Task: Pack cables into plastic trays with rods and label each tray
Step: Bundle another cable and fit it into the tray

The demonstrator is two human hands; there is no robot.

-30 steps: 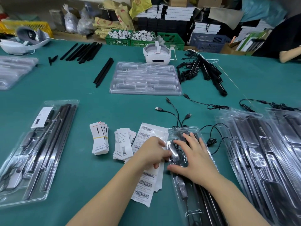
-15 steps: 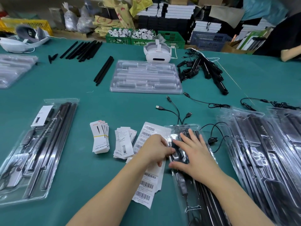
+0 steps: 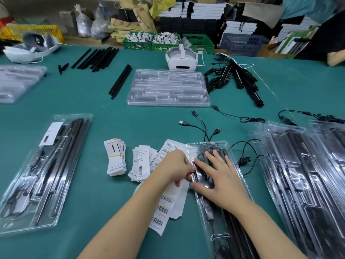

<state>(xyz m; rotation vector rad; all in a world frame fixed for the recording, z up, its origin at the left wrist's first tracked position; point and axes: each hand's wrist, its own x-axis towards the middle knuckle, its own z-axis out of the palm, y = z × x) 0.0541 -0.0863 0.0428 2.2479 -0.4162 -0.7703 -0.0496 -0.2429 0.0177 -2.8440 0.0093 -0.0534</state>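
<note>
Tray under my hands

My right hand (image 3: 222, 182) lies on the tray (image 3: 214, 217); barcode labels (image 3: 164, 202) left of it, empty tray (image 3: 168, 88) behind.

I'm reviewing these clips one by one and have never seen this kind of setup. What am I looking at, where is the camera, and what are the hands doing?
There is no machine: a person wears one camera on the head, looking down at their own arms over a green table. The right hand lies flat with straight fingers on a clear plastic tray holding black rods and a cable. The left hand curls at that tray's left edge, above barcode label sheets; what it pinches I cannot tell. A packed, labelled tray lies far left, empty trays farther back, and loose rods and a white headset beyond.
</note>
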